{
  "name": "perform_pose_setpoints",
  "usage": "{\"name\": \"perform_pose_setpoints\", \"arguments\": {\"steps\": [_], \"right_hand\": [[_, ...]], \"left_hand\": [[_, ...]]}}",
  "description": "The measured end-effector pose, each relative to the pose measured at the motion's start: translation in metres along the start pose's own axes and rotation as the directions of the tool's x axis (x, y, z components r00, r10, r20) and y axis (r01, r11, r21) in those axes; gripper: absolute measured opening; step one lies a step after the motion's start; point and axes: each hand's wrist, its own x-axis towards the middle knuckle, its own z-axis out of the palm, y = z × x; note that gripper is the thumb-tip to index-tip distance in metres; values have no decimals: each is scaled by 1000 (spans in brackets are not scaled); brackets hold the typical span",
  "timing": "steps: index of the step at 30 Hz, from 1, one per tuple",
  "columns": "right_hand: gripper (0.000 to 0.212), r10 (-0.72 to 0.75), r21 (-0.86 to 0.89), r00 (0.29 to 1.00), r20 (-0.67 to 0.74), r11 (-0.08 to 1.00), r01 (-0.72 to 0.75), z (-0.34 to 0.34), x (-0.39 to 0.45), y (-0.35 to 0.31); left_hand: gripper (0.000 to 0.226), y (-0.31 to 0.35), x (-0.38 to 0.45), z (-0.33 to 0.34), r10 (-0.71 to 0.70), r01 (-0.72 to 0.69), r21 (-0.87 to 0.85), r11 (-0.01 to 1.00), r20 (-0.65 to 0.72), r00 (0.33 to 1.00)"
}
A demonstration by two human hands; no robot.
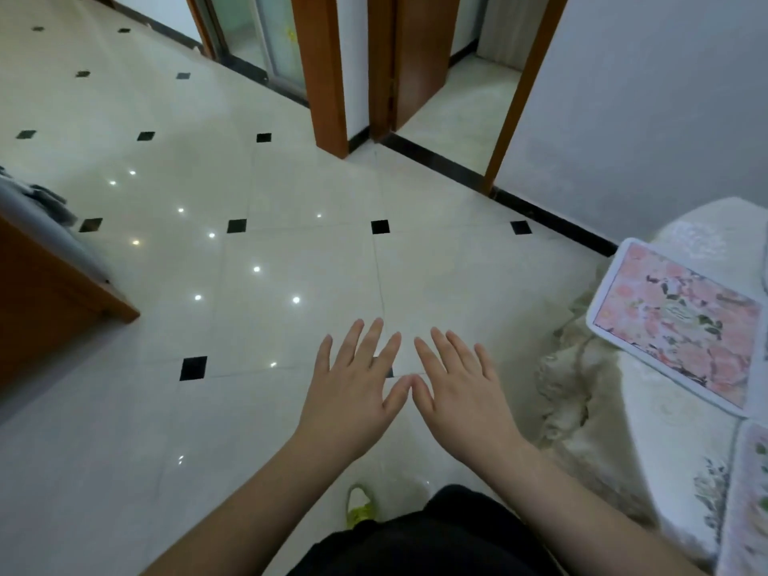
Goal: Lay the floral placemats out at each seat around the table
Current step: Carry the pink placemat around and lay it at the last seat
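Both hands hover over the floor (124, 409), palms down: the left hand (353, 392) and right hand (461, 392) have fingers spread straight, thumb tips nearly touching, and hold nothing. Below them show dark clothing and one green-and-white shoe (359, 505).

Off to the right, well apart from the hands, stands the table (648, 442), draped in a pale embroidered cloth that hangs in folds over its rounded edge. On it one pink floral placemat (677, 322) lies flat at the near edge. A second placemat (748, 500) shows partly at the frame's lower right, and a sliver of what may be a third mat sits at the far right edge, too little to be sure.

By this view, at least two seats appear set, and with neither hand carrying a mat the laying looks done or close to it. Most of the table is out of frame, so any seats left cannot be told.

No brand, label or writing is legible anywhere.
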Motion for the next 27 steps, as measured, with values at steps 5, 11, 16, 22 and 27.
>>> {"name": "perform_pose_setpoints", "arguments": {"steps": [5,11,16,22,27], "right_hand": [[58,114,22,993,-16,993,-114,-9,34,18],[59,205,52,978,-46,978,-203,-13,84,63],[58,277,121,958,-77,956,-266,-24,130,114],[60,323,121,943,-75,942,-313,-48,167,175],[59,381,141,921,-83,919,-367,-60,189,211]], "left_hand": [[75,-5,57,-8,73,-73,5,997,5,997],[72,8,139,-6,134,-134,7,991,33,990],[69,30,207,-7,179,-182,37,983,79,981],[72,71,279,-13,222,-226,28,974,99,970],[67,93,327,-18,318,-322,32,946,84,944]]}}
